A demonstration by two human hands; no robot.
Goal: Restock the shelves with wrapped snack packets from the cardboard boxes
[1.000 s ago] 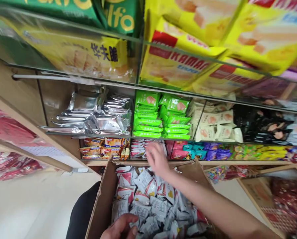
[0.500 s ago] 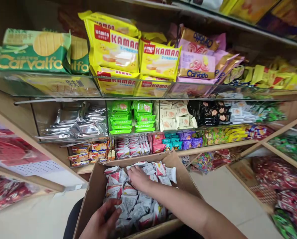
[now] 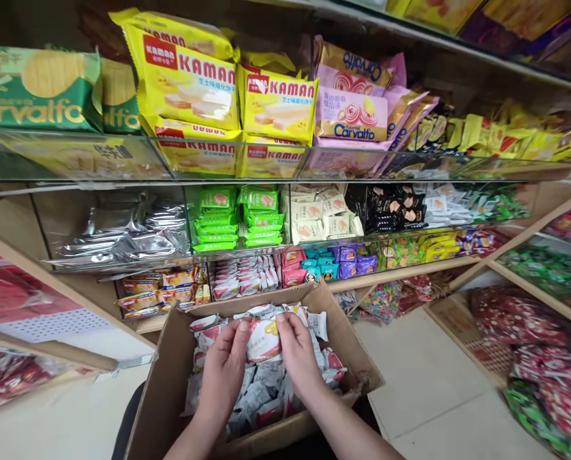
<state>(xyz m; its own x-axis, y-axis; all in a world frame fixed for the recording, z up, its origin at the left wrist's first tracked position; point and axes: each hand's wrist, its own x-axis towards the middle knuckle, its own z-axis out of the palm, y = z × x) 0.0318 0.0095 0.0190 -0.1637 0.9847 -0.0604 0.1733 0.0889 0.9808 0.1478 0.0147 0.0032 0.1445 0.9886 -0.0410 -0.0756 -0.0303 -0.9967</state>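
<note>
Between my two hands is a small snack packet (image 3: 263, 342), white and pink with a yellow mark, its printed face turned up toward me. My left hand (image 3: 227, 358) pinches its left end between thumb and fingers. At the other end, my right hand (image 3: 295, 348) grips it the same way. Both hands are over an open cardboard box (image 3: 154, 390) filled with several loose packets (image 3: 266, 383) of the same white and pink kind. The box rests close to my body, and my wrists cover part of its contents.
Ahead, a glass-fronted shelf holds yellow wafer packs (image 3: 194, 83), green packets (image 3: 217, 217), silver packets (image 3: 122, 230) and cream packets (image 3: 309, 220). Rows of white and pink packets (image 3: 244, 275) sit on the low shelf just beyond the box. Bagged goods (image 3: 548, 377) lie at right by the tiled floor (image 3: 410, 364).
My right hand has drawn back from the far part of the box with a packet. My left hand has moved up and right to grasp its other end. The view has shifted slightly right.
</note>
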